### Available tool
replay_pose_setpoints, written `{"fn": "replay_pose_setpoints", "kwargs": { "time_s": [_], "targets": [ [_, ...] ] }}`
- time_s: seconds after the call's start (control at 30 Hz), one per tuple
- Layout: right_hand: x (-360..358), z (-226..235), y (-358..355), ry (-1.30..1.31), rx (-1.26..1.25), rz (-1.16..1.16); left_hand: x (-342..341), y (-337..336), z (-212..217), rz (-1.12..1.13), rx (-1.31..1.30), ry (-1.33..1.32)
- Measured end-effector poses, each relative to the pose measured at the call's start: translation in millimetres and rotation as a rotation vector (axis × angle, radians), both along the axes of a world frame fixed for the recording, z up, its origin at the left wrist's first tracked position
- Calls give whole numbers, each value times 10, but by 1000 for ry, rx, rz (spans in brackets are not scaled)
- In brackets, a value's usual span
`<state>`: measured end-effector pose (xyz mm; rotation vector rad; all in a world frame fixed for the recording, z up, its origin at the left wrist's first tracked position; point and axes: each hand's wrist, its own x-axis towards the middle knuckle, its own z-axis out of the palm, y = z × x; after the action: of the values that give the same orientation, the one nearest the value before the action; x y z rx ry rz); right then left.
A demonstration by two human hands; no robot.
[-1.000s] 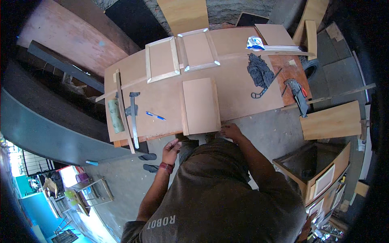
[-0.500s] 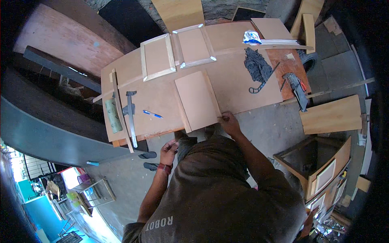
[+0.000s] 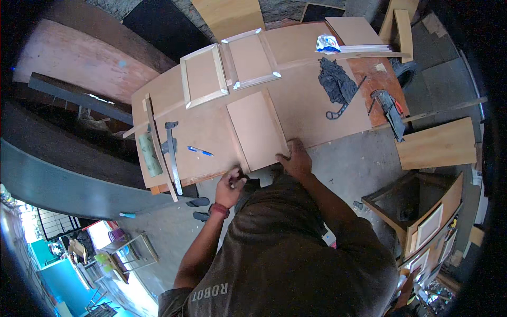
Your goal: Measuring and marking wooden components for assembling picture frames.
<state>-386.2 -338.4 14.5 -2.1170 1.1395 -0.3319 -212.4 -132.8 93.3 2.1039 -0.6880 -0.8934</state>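
My left hand [image 3: 229, 189] has come up toward the brown panel [image 3: 257, 129] since half a second ago.
Fingers loosely bent, thumb apart, near its near left corner – the panel lies askew on the worktable [image 3: 317, 124], a wooden strip [image 3: 236, 138] along each long side – and my right hand [image 3: 297, 160] straddles the near right corner, thumb and fingers spread; whether they pinch, I can't tell.

Near the table's [image 3: 364, 79] near side, the shirt [image 3: 290, 248] bears pale capital lettering [image 3: 210, 291]; the packet's [image 3: 328, 44] markings, far right, are unreadable.
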Motion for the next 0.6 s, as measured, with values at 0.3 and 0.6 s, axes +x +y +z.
{"fn": "replay_pose_setpoints", "kwargs": {
  "time_s": [0.3, 0.6],
  "targets": [
    [52, -176, -16, -140, -56, 24, 303, -1256, 81, -473, -83, -403],
    [80, -135, -66, -176, 76, 17, 636, -2067, -628, -381, -39, -293]
  ]
}}
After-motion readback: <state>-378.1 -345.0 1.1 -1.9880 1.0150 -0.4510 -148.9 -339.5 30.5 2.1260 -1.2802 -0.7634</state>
